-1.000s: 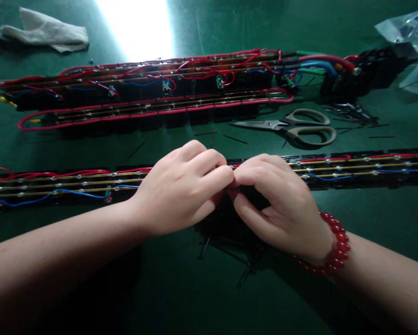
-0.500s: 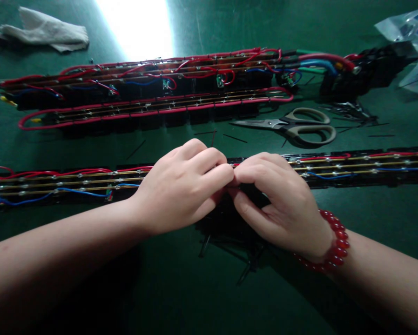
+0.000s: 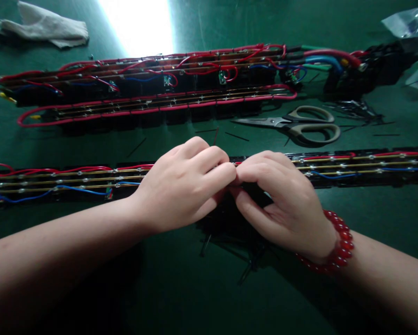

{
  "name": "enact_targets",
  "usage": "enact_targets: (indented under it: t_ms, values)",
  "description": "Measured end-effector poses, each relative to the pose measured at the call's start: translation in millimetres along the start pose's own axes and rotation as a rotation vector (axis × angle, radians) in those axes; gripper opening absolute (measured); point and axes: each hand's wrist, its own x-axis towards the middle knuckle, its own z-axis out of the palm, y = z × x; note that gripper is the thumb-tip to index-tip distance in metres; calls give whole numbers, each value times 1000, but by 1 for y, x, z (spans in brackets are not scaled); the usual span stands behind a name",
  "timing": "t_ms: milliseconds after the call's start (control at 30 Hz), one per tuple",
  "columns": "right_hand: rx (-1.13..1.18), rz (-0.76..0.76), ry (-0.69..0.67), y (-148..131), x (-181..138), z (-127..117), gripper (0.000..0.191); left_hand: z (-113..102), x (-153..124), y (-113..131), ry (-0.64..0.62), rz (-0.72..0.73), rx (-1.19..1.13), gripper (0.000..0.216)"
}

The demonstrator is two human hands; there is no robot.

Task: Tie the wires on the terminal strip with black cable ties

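The left hand (image 3: 184, 186) and right hand (image 3: 282, 200) meet fingertip to fingertip, both curled tight on the long wired strip (image 3: 352, 165). The strip lies across the green surface (image 3: 160, 288). Scissors (image 3: 296, 125) lie just behind it.

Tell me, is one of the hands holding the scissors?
No, the scissors lie alone on the green table, behind both hands.

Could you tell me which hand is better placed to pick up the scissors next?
Probably the right hand: the scissors lie just beyond it, handles to the right, while the left hand would have to cross over.
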Motion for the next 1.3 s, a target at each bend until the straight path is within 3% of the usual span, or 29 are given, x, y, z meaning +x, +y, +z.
enact_targets:
  t_ms: [1300]
  values:
    - [-4,-4,-9,0,1,-1,12,1,0,-1,-3,10,12,11]
